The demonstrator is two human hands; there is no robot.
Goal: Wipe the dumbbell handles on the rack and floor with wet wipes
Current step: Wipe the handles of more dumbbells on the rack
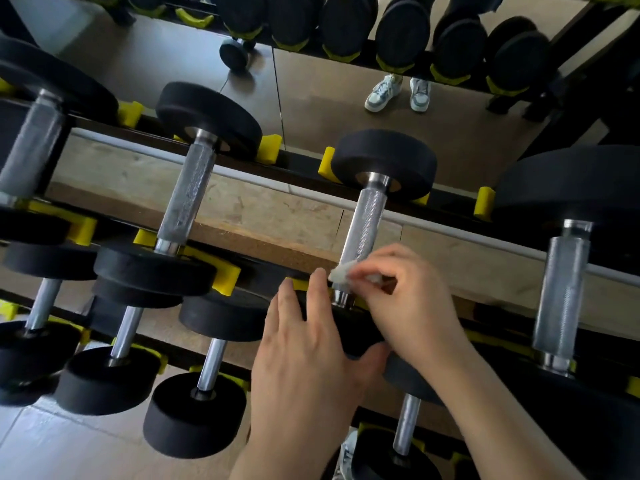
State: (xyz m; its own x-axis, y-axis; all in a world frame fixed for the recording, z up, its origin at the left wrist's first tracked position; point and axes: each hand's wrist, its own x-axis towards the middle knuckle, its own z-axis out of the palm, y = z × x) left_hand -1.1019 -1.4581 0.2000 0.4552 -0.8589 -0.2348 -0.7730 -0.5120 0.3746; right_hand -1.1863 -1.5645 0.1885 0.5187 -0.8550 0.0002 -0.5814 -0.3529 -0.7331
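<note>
Right hand (408, 299) pinches wet wipe (341, 273), limp and light, at near end of knurled handle (367, 223). Left hand (311, 348) lies flat on dumbbell head (346, 329). Probably heavy: leave racked, wrap wipe round handle.

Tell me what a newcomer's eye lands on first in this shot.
The two hands at lower centre: the right hand pinches a white wet wipe against the near end of a knurled steel handle, while the left hand rests on that dumbbell's black near head. Around them, black dumbbells sit in yellow cradles, and pale sneakers show at top centre.
</note>
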